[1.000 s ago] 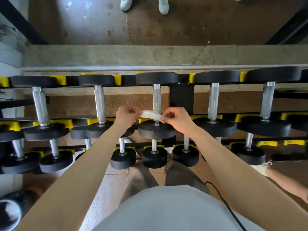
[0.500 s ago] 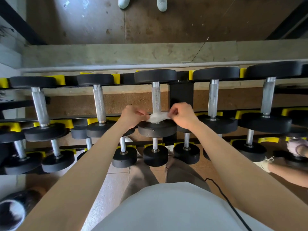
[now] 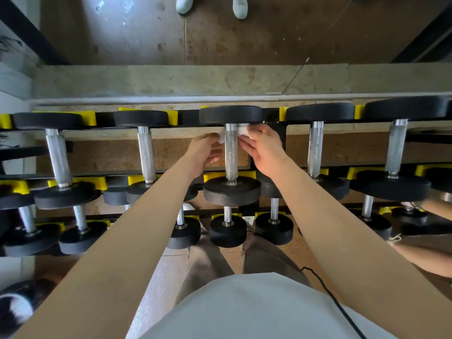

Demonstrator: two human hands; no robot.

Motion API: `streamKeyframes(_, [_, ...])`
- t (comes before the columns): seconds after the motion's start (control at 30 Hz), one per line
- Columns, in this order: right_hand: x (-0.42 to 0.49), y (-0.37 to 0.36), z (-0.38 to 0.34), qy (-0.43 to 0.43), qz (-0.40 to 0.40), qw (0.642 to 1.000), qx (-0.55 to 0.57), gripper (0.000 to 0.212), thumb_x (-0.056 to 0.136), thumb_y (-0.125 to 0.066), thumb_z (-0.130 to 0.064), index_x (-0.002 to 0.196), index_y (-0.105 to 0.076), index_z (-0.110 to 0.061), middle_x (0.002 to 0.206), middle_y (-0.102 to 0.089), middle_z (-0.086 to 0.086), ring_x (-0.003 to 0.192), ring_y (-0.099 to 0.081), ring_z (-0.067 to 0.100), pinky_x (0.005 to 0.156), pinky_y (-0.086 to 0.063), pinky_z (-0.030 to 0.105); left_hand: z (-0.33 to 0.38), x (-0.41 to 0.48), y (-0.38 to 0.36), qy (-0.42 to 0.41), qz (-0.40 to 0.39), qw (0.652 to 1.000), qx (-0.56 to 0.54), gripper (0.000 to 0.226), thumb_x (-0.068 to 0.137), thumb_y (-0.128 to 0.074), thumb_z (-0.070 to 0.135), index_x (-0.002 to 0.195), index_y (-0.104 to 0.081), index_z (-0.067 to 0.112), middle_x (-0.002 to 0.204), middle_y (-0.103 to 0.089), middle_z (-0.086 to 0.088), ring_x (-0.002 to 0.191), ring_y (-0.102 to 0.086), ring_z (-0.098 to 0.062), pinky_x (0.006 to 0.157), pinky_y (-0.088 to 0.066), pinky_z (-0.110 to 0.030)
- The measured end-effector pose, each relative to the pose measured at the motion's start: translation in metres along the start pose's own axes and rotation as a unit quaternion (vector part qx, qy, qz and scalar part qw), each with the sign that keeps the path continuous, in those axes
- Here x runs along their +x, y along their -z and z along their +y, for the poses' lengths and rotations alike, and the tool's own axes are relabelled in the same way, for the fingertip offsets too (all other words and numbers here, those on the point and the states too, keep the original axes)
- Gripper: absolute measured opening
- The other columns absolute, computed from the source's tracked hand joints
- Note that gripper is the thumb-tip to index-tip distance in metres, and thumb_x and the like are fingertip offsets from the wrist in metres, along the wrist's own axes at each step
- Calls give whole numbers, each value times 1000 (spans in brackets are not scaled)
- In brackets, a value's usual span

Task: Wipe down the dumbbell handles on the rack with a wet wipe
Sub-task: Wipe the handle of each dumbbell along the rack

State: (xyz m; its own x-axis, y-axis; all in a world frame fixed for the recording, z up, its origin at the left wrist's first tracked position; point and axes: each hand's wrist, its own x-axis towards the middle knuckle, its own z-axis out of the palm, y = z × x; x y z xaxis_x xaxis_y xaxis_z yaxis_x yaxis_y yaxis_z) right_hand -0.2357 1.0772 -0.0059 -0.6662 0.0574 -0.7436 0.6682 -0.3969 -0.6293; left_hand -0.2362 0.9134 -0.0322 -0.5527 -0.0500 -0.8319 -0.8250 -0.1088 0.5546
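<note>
A black rack (image 3: 267, 145) with yellow cradles holds rows of black-ended dumbbells with knurled steel handles. The middle top-row dumbbell handle (image 3: 231, 157) runs away from me. A white wet wipe (image 3: 242, 130) passes behind the far end of that handle, showing on both sides of it. My left hand (image 3: 206, 152) grips the wipe's left end beside the handle. My right hand (image 3: 263, 148) grips the right end on the other side. Most of the wipe is hidden under the handle and my fingers.
Neighbouring top-row handles stand left (image 3: 146, 155) and right (image 3: 315, 148) of the one between my hands. Smaller dumbbells (image 3: 227, 230) fill the lower tier. Another person's arm (image 3: 425, 258) reaches in at the right edge. White shoes (image 3: 239, 7) stand beyond the concrete ledge (image 3: 195, 80).
Both hands have moved away from me, from the handle's near end to its far end, and the wipe now passes under the handle instead of lying across its top.
</note>
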Motion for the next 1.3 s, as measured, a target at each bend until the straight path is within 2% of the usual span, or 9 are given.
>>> streamKeyframes(0.13, [6,-13,11,-32,-3,997,69,11,94,-61,-1,99,-65,-11,101,-74,11,94,-73,23,85,-57,35,1,0,-5,14,-44,992,-117,23,97,-60,10,119,-65,3,107,-71,-12,96,-68,-26,88,-55,-36])
streamKeyframes(0.33, [15,-19,16,-39,57,997,-27,19,94,-61,0,92,-73,-15,98,-73,10,93,-69,26,86,-57,36,0,-8,8,-85,54,980,-169,14,87,-76,9,100,-71,8,102,-74,-8,98,-71,-18,88,-59,-29])
streamKeyframes(0.47, [7,-11,8,-22,133,990,47,18,96,-57,-5,94,-70,-18,105,-71,10,98,-70,25,84,-59,30,-4,-7,-5,-112,43,991,-57,17,94,-68,10,110,-71,6,106,-74,-9,95,-72,-18,81,-59,-26])
streamKeyframes(0.57, [1,4,11,51,166,985,-17,23,96,-55,-4,91,-67,-23,106,-66,3,101,-67,21,81,-56,26,-7,-6,-12,-111,45,993,19,17,99,-61,10,113,-69,6,100,-74,-6,92,-72,-18,75,-59,-24])
streamKeyframes(0.77, [4,2,27,72,74,962,-252,28,92,-62,0,82,-68,-25,92,-67,-5,98,-66,19,96,-55,43,-31,-26,16,-168,93,979,73,12,98,-65,22,102,-74,15,92,-73,-2,82,-67,-10,76,-56,-22])
streamKeyframes(0.9, [-1,20,21,113,103,952,-266,24,94,-60,-1,88,-65,-25,92,-62,-9,99,-66,21,94,-56,39,-39,-30,4,-154,81,977,124,15,97,-65,17,86,-71,25,93,-74,-9,89,-70,-17,89,-59,-35])
streamKeyframes(1.03, [-4,37,33,105,122,940,-300,18,95,-61,-6,95,-65,-24,97,-64,-6,101,-67,23,92,-57,40,-39,-25,1,-140,39,965,220,11,97,-65,19,91,-72,14,90,-75,-4,91,-72,-20,92,-58,-45])
streamKeyframes(1.2, [-5,32,46,49,25,911,-409,13,91,-66,-6,92,-74,-17,85,-68,-2,86,-65,15,80,-54,30,-43,-39,36,-128,60,962,234,11,99,-62,22,106,-70,21,97,-71,5,91,-66,-10,90,-53,-33])
streamKeyframes(1.3, [-8,37,41,60,43,891,-447,12,92,-67,-9,97,-75,-17,94,-70,-1,90,-64,14,80,-51,27,-48,-39,32,-121,45,957,259,14,98,-64,23,105,-73,15,95,-72,2,91,-66,-13,89,-53,-34])
